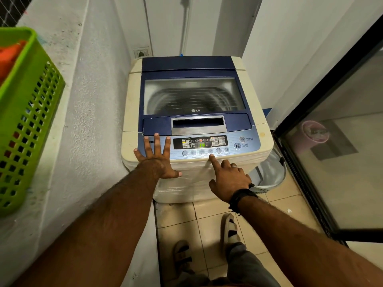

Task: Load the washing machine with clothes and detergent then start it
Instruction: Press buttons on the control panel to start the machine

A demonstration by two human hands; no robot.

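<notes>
A cream top-loading washing machine [132, 112] with a blue lid [192, 67] stands in a narrow alcove. The lid is closed and its window shows the steel drum; no clothes can be made out through it. The control panel [201, 142] is lit with green digits. My left hand [157, 158] lies flat on the machine's front left corner, fingers spread. My right hand [226, 175] is curled with only the index finger out, its tip just below a round button in the panel's lower row. The start/pause button [237, 146] sits further right.
A green plastic basket [31, 112] holding something orange rests on the white ledge at left. A white bucket [269, 175] stands on the tiled floor right of the machine. A dark-framed glass door [331, 141] bounds the right side. My sandalled feet are below.
</notes>
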